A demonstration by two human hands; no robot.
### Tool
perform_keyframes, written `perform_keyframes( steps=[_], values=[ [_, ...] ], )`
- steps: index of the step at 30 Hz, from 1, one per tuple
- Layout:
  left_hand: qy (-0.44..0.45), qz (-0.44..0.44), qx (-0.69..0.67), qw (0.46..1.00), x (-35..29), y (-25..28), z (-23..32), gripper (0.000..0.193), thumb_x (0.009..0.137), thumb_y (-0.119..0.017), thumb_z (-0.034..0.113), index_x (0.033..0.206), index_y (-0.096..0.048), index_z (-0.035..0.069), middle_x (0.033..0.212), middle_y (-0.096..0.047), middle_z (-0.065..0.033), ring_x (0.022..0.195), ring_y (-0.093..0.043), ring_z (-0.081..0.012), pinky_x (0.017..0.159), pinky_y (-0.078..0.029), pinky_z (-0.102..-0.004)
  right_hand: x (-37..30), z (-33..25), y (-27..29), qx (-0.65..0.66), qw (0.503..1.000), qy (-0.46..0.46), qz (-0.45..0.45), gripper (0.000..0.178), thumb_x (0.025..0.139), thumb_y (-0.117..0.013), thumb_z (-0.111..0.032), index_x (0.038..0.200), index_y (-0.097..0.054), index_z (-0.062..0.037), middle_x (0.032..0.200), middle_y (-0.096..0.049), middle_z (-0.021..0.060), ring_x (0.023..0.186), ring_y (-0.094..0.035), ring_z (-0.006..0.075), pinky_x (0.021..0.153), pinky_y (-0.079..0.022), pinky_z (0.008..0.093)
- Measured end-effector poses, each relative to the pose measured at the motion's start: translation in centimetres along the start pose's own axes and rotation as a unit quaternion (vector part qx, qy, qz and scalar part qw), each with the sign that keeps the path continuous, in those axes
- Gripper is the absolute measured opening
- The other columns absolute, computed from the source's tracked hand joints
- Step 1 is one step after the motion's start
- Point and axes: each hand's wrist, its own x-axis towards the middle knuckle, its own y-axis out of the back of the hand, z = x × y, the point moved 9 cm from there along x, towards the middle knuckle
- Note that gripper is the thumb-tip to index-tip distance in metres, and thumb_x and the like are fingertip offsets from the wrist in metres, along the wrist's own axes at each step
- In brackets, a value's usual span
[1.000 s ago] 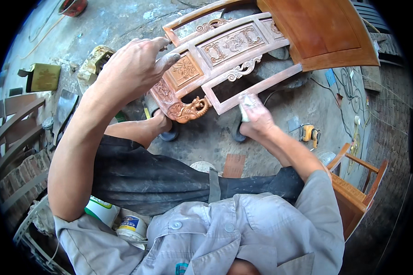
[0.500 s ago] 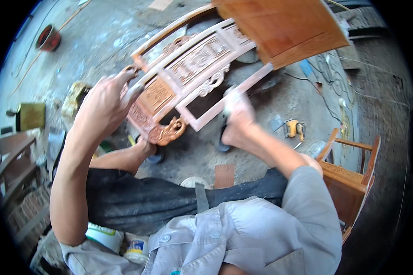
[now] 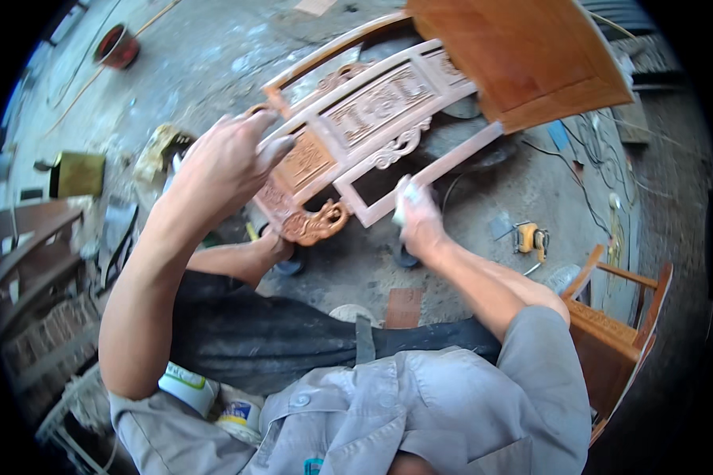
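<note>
A carved wooden furniture frame, pale with orange-brown parts, slants across the upper middle in front of me. At its left end my left hand curls around the edge, thumb toward me and some fingers hidden behind the wood. My right hand presses a whitish pad against the lower plain rail, close to its near corner. Most of the pad is covered by the fingers. A scrolled carved foot hangs from the frame between my hands.
A varnished brown panel covers the frame's far right end. A yellow power tool rests on the concrete floor to the right, near loose cables and a wooden chair. White tubs stand near my left elbow; a reddish pot sits far left.
My right hand has slid with the pad along the rail toward its near corner. The left hand stays at the frame's end. The whole view has shifted, so things appear farther right.
</note>
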Motion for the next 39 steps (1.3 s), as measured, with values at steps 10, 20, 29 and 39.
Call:
perform_keyframes(
  steps=[10,20,29,39],
  values=[
    [-0.039,0.079,0.033,0.996,-0.1,-1.1,-1.6,0.039,0.105,-0.063,0.033,0.121,-0.068,-0.002,0.098,-0.073,-0.0286,0.1,-0.07,-0.0466,0.088,-0.055,-0.0529,-2.5,-5.6,0.6,0.178,0.965,0.162,-0.105,0.082,0.077,-0.062,0.008,0.157,-0.047,0.0018,0.127,-0.069,0.0266,0.123,-0.062,0.0448,0.105,-0.051,0.0488],
    [-0.016,0.074,0.03,0.997,-1.4,-1.2,-2.8,0.045,0.105,-0.064,0.037,0.127,-0.067,-0.003,0.102,-0.074,-0.0298,0.104,-0.07,-0.0468,0.09,-0.057,-0.053,0.4,-5.1,-4.6,0.003,0.957,0.254,-0.143,0.078,0.085,-0.065,-0.003,0.16,-0.045,-0.0085,0.161,-0.055,0.0083,0.158,-0.033,0.0441,0.131,-0.021,0.061],
    [-0.004,0.11,0.026,0.994,-1.9,-0.3,-3.7,0.043,0.104,-0.065,0.035,0.122,-0.068,-0.003,0.099,-0.074,-0.0278,0.101,-0.072,-0.0445,0.09,-0.057,-0.0513,10.2,-1.9,-3.0,-0.011,0.919,0.35,-0.184,0.087,0.077,-0.068,0.002,0.159,-0.049,-0.0185,0.152,-0.062,0.0095,0.153,-0.045,0.0374,0.132,-0.024,0.0553],
    [0.059,0.073,0.006,0.996,-1.4,-0.5,-5.1,0.041,0.104,-0.064,0.034,0.124,-0.069,-0.002,0.103,-0.074,-0.0273,0.105,-0.071,-0.0429,0.092,-0.056,-0.0521,11.9,-1.1,-5.3,-0.109,0.826,0.493,-0.253,0.082,0.09,-0.061,-0.009,0.167,-0.035,-0.0221,0.166,-0.047,0.0066,0.161,-0.029,0.0342,0.137,-0.014,0.0503]
  ],
)
